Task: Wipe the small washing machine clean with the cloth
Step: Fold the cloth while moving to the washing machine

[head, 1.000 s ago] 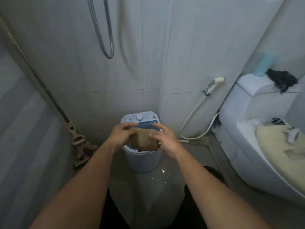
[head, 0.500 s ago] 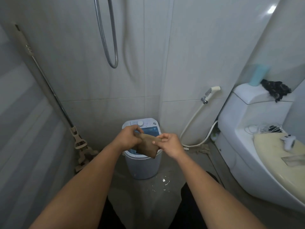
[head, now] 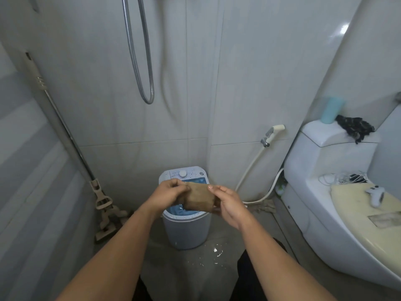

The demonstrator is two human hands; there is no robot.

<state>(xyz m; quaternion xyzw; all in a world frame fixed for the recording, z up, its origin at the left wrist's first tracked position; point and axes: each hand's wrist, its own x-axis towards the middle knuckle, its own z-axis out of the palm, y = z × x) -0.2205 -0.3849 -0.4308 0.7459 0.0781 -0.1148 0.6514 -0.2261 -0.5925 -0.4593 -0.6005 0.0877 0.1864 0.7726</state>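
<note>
the cloth [head: 199, 197], loosely spread a second ago, is now folded into a pad pinched between left hand [head: 168, 193] and right hand [head: 227, 202] above the washer [head: 186, 229], seemingly ready to wipe.

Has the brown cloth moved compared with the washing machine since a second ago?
Yes. The cloth, held between both hands, has shifted slightly right against the washing machine: it now overhangs the tub's right rim instead of sitting centred over it.

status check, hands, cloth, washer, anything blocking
Left hand and right hand both gripping brown cloth, held above small washing machine. Cloth not on machine. Nothing between cloth and washer.
</note>
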